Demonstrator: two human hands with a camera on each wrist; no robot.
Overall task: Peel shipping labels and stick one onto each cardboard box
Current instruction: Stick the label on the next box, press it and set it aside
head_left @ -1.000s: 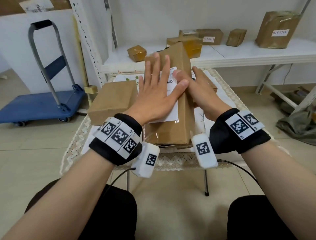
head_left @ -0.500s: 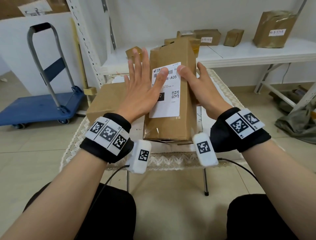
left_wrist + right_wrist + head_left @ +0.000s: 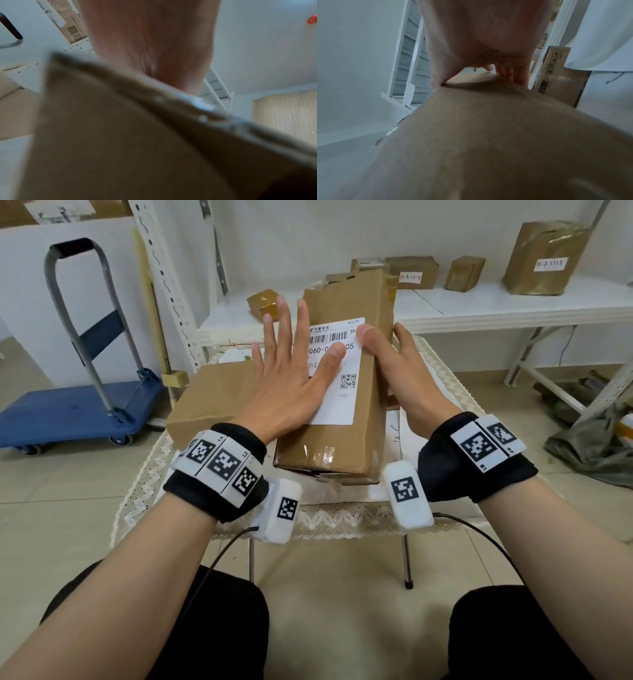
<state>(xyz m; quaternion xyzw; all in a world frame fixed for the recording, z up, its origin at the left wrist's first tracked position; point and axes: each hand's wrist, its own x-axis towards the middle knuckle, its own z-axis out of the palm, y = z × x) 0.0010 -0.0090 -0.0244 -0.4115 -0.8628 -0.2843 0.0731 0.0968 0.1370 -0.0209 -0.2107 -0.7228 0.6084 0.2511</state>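
A long cardboard box (image 3: pixel 370 405) lies lengthways on the small table, its far end raised. A white shipping label (image 3: pixel 337 402) with barcode and QR code sits on its top face. My left hand (image 3: pixel 291 371) lies flat with straight, spread fingers; palm and thumb press the label's left part. My right hand (image 3: pixel 411 385) grips the box's right side, thumb on the label's upper right corner. The left wrist view shows the palm (image 3: pixel 150 40) over blurred cardboard (image 3: pixel 120 148). In the right wrist view the hand (image 3: pixel 479 33) clasps the box (image 3: pixel 488 135).
A second plain cardboard box (image 3: pixel 209 395) lies left of the long one on the lace-covered table (image 3: pixel 342 518). Behind, a white shelf (image 3: pixel 513 309) carries several taped boxes. A blue platform trolley (image 3: pixel 75 412) stands at the left. Bags lie on the floor at the right.
My left hand has slid leftward across the label, uncovering the barcode and QR code. The box's far end has come up a little. The right hand has kept its hold.
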